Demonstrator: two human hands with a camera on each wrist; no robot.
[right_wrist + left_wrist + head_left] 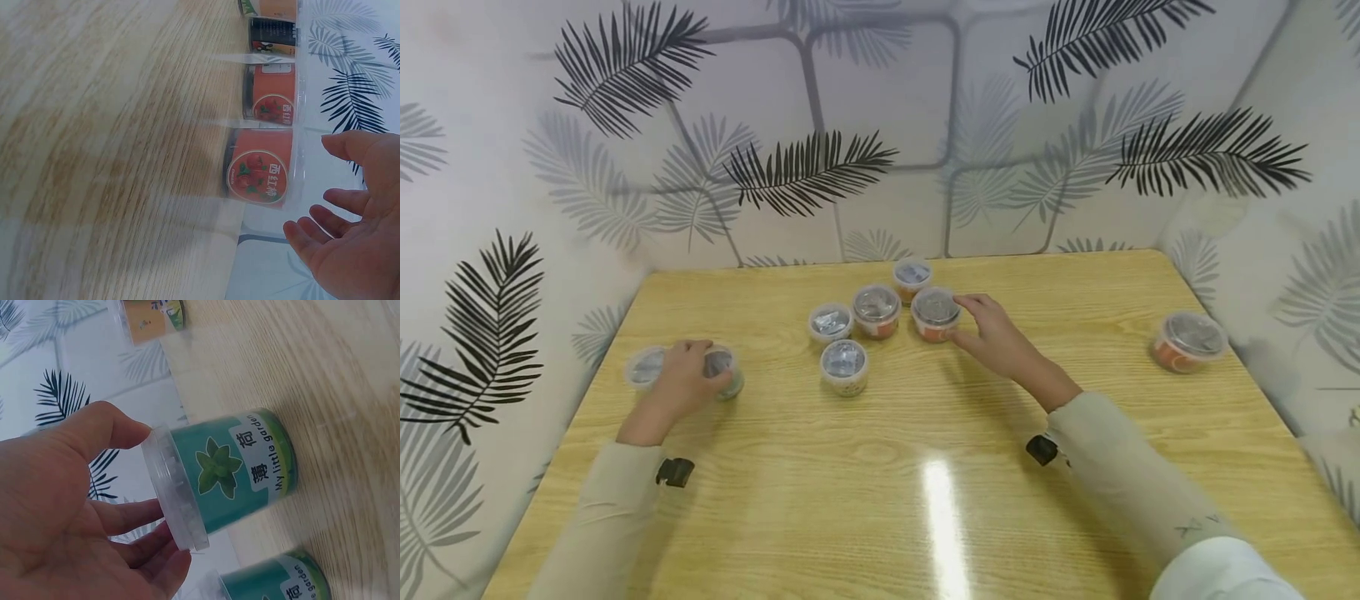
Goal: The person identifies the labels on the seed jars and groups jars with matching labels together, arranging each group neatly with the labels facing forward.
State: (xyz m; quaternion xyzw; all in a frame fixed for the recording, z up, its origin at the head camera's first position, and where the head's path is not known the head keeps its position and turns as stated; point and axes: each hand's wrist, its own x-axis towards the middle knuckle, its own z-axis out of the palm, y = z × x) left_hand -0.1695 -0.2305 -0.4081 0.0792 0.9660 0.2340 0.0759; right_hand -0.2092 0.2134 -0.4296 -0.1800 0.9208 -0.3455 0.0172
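Note:
My left hand holds a green tub by its clear lid, thumb on one side and fingers on the other. A mint leaf and "My little garden" are printed on it. A second green tub stands beside it, partly out of the left wrist view. My right hand is spread beside a red tomato tub, fingers loosely bent and nothing held. In the right wrist view a small gap shows between the fingertips and that tub. Another tomato tub stands next to it.
Toward the middle of the wooden table stand more lidded tubs, among them a front one, a left one and a back one. A lone red tub sits near the right edge. Leaf-patterned walls border the table.

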